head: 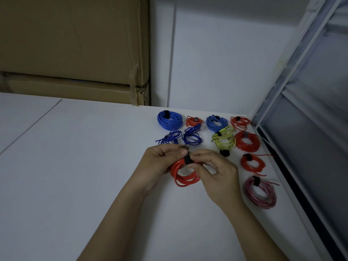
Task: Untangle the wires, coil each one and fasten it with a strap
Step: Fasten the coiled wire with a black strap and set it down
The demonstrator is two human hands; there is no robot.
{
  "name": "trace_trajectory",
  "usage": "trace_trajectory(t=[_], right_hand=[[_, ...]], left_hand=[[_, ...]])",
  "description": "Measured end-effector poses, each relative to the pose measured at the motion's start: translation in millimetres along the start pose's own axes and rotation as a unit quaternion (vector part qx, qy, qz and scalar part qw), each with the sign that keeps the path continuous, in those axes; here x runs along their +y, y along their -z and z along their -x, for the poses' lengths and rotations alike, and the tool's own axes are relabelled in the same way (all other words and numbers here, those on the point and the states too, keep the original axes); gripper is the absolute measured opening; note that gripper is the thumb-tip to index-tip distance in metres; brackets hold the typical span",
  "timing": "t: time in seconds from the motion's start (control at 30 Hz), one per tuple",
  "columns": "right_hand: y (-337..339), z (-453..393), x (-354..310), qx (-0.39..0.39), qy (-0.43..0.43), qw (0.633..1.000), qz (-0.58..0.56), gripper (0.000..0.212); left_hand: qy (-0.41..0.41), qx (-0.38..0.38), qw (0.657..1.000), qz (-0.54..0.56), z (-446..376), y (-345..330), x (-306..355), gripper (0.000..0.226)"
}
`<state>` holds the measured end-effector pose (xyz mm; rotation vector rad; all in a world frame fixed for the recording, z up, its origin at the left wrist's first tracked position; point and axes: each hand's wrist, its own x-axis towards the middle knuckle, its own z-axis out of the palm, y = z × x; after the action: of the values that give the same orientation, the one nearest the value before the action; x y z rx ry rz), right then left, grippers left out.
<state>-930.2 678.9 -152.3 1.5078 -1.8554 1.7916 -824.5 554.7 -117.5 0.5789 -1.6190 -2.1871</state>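
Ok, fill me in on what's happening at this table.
A person is bundling wires. Both hands hold a red coil just above the white table: the left hand and right hand pinch a black strap wrapped around its top. Finished coils lie beyond and to the right, each strapped: blue, red, a yellow-green coil and a pink coil. A loose strap lies near the yellow-green one.

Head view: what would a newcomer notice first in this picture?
First, the two hands at the centre: the left hand and right hand hold a red wire coil and wrap a black strap round it. Behind them and to the right, strapped coils in blue, red, yellow-green and pink lie on the white table.
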Motion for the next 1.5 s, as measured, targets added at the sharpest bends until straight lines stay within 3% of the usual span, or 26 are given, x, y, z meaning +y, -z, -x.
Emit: trace_trajectory(t=[0.3,0.43,0.6,0.7,0.9,1.17,1.33,1.5], right_hand=[[0.5,-2.6,-5.8,-0.043,-0.034,0.998,-0.024,0.034],[1.6,-1.2,-2.3,-0.025,-0.041,0.999,-0.013,0.029],[2.3,1.0,0.4,0.0,-0.075,0.997,-0.006,0.029],[4.0,1.7,0.4,0.008,-0.096,0.995,-0.006,0.039],[6.2,1.1,-1.6,0.012,-0.124,0.992,-0.005,0.049],[10.1,1.0,-1.4,-0.035,-0.106,0.993,-0.029,0.026],[10.1,0.0,-3.7,-0.046,-0.149,0.987,-0.033,0.043],[12.3,0.3,-3.6,-0.017,-0.172,0.985,-0.02,0.043]], left_hand=[[-0.078,0.03,0.995,-0.051,-0.3,1.9,-3.9,0.015],[-0.11,0.021,0.992,-0.054,0.4,-0.9,-5.1,0.011],[-0.104,-0.02,0.989,-0.103,0.6,-1.4,-5.8,0.024],[-0.09,-0.019,0.992,-0.088,1.3,-3.4,-5.5,0.036],[-0.079,-0.033,0.994,-0.061,-0.4,-3.6,-9.1,0.017],[-0.116,0.013,0.988,-0.102,-5.4,-0.4,-14.3,0.013],[-0.136,-0.002,0.984,-0.118,-7.0,0.7,-16.9,0.015],[-0.132,-0.039,0.981,-0.138,-8.4,1.7,-19.4,0.02]])
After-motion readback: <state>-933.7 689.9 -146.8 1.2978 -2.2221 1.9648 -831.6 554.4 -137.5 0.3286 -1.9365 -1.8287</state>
